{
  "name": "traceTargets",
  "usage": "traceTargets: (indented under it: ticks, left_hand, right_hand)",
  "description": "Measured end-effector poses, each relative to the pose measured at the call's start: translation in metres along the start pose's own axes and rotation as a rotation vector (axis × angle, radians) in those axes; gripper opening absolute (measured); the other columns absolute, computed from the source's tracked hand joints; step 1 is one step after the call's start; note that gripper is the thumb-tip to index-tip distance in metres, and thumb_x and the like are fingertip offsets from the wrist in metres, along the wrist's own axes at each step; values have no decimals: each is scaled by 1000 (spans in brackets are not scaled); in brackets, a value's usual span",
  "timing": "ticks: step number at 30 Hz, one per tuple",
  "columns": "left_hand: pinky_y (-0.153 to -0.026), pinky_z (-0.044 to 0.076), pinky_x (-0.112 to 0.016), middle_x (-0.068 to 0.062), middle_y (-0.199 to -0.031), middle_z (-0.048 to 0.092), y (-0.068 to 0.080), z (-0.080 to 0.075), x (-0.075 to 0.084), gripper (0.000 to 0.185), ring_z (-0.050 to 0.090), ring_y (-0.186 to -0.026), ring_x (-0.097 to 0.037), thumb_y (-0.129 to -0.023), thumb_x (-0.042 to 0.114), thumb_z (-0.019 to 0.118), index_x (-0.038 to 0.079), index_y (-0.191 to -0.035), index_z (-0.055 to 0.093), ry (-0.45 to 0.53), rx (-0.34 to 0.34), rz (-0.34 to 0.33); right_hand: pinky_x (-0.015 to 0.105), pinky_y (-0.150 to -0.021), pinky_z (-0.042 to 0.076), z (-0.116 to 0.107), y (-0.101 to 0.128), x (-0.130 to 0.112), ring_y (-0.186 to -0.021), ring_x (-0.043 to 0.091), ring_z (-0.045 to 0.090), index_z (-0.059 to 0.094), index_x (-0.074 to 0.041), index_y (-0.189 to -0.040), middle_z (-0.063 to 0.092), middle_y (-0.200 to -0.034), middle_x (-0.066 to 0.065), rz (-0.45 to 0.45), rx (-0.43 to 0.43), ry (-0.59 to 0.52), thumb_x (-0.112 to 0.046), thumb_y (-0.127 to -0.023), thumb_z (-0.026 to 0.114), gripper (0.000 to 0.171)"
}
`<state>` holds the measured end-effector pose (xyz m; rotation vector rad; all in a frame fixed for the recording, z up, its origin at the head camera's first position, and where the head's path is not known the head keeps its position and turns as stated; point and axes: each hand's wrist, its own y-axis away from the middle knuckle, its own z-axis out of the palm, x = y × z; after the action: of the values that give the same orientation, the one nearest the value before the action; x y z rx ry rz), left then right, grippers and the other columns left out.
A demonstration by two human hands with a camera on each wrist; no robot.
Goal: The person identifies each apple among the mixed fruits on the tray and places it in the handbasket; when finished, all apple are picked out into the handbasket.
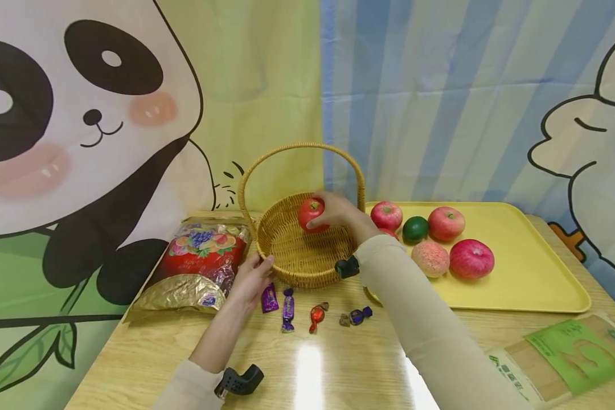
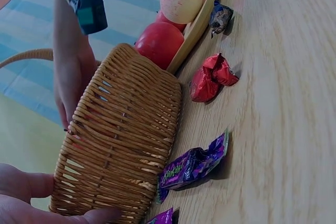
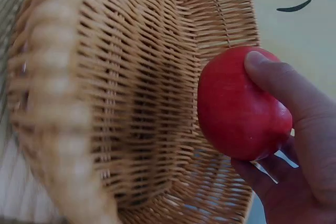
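A wicker basket (image 1: 307,273) with a tall arched handle stands mid-table. My right hand (image 1: 340,213) holds a red apple (image 1: 311,214) inside it, over the basket's far part. In the right wrist view the thumb lies across the top of the apple (image 3: 241,103) and the fingers wrap beneath; the woven floor shows bare beside it. At the basket's near left side, my left hand (image 1: 251,279) pinches the rim between thumb and fingers. The left wrist view shows this hand (image 2: 31,195) at the woven wall (image 2: 121,135).
Right of the basket lies a yellow tray (image 1: 517,256) with several apples, a peach-like fruit (image 1: 430,259) and a green fruit (image 1: 415,229). Wrapped candies (image 1: 287,310) lie in front. A candy bag (image 1: 200,262) sits left; a green-labelled package (image 1: 569,359) lies near right.
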<state>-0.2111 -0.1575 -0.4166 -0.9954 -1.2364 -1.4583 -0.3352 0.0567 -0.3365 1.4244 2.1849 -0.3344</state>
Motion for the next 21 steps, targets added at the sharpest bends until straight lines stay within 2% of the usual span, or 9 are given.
traceTargets:
  ticks: [8,15,21]
  left_hand:
    - [-122,27,-45,-17,-154,32,0,2,-1,53,33,-143,-32,-104,13,41,2,-153,22,13,16,-2]
    - [-123,26,-47,-17,-155,30,-1,2,-1,55,31,-144,-32,-104,14,43,2,-153,21,5,18,-9]
    - [-123,25,-47,-17,-156,28,-1,1,-2,57,30,-145,-33,-104,15,43,3,-154,20,8,13,-9]
  right_hand:
    - [45,-103,50,17,-16,1,-125,31,51,37,-10,-148,48,-144,12,103,33,-116,-32,-80,79,83]
    - [43,-107,47,32,-29,4,-129,30,49,36,-9,-149,46,-146,13,164,62,-84,-33,-81,78,83]
    - [47,-109,45,37,-33,6,-132,33,45,36,-7,-148,44,-146,16,186,89,-125,-32,-82,78,82]
